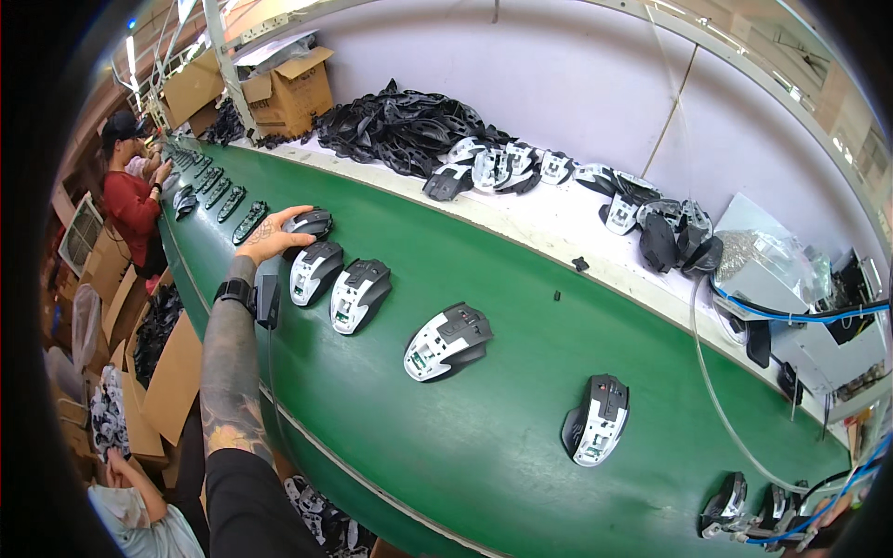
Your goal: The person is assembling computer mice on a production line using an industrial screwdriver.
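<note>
My left hand (pixel 268 238) reaches across the green belt (pixel 391 437), its fingers and thumb closed around the sides of a dark computer mouse (pixel 311 222). Right beside it lie two part-assembled mice, a white-and-black mouse (pixel 316 272) and another white-and-black mouse (pixel 360 296). Further right along the belt sit a third mouse (pixel 448 341) and a fourth mouse (pixel 596 420), with openings in their white frames. A black box-shaped device (pixel 267 299) with a cable stands close to my wrist. I do not see my right hand.
Dark mouse parts (pixel 251 221) line the belt's far left. The white shelf (pixel 521 216) holds a heap of black shells (pixel 400 126) and several mouse bodies. At lower right, someone's hand (pixel 834 510) is near mice and blue hoses. A co-worker in red (pixel 132 205) stands at left by cardboard boxes.
</note>
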A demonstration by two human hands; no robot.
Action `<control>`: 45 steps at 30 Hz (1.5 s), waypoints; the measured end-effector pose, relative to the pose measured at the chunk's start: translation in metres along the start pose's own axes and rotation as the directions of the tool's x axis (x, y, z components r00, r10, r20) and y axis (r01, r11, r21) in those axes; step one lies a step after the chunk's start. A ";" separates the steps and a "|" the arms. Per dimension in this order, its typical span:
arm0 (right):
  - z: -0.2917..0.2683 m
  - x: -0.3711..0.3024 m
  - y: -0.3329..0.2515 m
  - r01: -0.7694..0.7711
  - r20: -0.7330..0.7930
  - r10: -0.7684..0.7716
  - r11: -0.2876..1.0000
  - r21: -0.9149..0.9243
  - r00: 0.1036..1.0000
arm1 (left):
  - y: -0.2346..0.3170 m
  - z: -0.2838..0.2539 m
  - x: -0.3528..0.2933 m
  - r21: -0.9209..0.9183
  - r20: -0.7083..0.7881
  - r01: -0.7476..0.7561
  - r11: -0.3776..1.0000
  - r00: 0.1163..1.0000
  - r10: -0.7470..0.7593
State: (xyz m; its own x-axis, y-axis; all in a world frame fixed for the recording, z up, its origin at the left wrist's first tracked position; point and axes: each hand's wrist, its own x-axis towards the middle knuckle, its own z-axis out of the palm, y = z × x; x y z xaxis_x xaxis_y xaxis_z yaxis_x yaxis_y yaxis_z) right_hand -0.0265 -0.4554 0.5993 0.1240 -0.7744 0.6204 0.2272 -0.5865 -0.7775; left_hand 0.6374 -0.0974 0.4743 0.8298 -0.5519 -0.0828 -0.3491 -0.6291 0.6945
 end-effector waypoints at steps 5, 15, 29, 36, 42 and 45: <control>-0.015 0.000 0.003 -0.069 0.058 0.064 0.994 0.087 0.996 | 0.000 0.006 0.006 0.055 0.096 -0.030 0.998 0.995 0.025; -0.052 -0.001 0.008 0.161 0.020 -0.161 0.956 -0.245 0.987 | -0.023 0.021 -0.015 0.527 -0.293 0.048 0.849 0.947 0.129; -0.026 0.006 -0.034 -0.330 0.200 0.336 0.942 -0.063 0.920 | 0.273 0.244 -0.199 0.150 0.093 -0.553 0.820 0.833 0.545; -0.005 0.011 -0.030 -0.086 0.153 0.030 0.923 0.375 0.988 | 0.301 0.400 -0.218 0.455 0.032 -0.558 0.694 0.789 0.614; -0.034 0.010 -0.027 -0.059 0.063 0.041 0.947 0.315 0.997 | 0.365 0.402 -0.280 -0.474 0.286 -0.327 0.818 0.821 0.494; -0.028 0.011 -0.024 0.031 -0.009 -0.029 0.956 0.290 1.000 | 0.343 0.410 -0.264 -0.837 0.540 0.442 0.324 0.767 0.348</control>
State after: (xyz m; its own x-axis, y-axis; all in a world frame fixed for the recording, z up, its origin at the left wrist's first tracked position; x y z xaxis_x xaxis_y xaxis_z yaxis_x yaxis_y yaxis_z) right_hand -0.0576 -0.4561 0.6221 0.1082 -0.7590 0.6420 0.5015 -0.5159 -0.6945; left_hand 0.1197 -0.3920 0.4412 0.2799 -0.9374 -0.2074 0.6177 0.0104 0.7864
